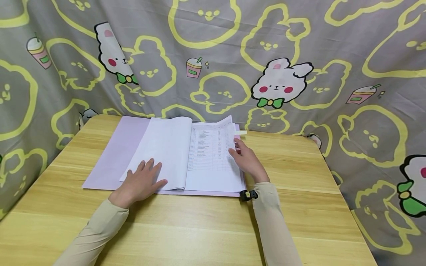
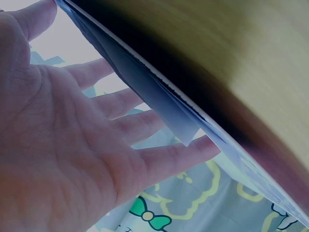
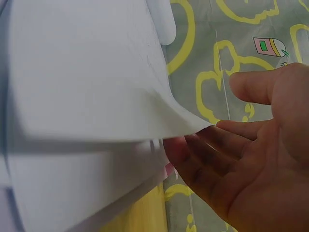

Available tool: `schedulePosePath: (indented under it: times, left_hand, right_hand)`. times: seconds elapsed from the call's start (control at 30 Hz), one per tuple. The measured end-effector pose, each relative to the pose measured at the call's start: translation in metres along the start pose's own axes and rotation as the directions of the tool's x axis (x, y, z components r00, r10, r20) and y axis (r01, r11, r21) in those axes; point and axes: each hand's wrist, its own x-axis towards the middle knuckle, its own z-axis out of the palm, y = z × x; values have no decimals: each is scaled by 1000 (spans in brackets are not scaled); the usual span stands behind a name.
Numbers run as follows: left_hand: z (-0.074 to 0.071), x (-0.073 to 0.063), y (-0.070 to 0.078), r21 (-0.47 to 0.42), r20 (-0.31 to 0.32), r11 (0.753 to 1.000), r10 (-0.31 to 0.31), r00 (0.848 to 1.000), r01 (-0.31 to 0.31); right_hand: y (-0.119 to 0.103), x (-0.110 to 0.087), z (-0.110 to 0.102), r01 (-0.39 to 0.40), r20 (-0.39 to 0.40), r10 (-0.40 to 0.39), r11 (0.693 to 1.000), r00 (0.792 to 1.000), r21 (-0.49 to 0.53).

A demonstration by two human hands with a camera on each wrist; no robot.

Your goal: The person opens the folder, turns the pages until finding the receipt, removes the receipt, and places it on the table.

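A lilac folder (image 1: 110,159) lies spread on the table, with white sheets inside. Its left page (image 1: 159,147) looks blank, while the right page (image 1: 209,162) carries a printed table. My left hand (image 1: 141,181) rests on the left page near its lower left corner, fingers spread; the left wrist view shows its palm (image 2: 63,140) beside the sheet edges. At the right margin is my right hand (image 1: 247,159). In the right wrist view its fingers reach beneath the edge of a lifted, curved sheet (image 3: 96,87), and the thumb (image 3: 253,87) stands apart from the paper.
A pale tab (image 1: 241,132) sticks out from the folder's upper right. The wooden table (image 1: 186,229) reaches back to a grey patterned curtain (image 1: 226,59). A black strap with a buckle (image 1: 248,195) sits at the right wrist.
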Motion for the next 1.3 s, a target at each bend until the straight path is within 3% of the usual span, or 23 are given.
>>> schedulePosePath:
  times: [0.93,1.3]
  left_hand:
    - [-1,-1,-1,-3,5,1000,6,1000,-6]
    - [0,1,-2,-6,7,1000,0,1000,0]
  right_hand:
    - [-14,0,18,103,26,-104,994,994,37]
    - [-25,-4,26,137,47,-137,990,989,-10]
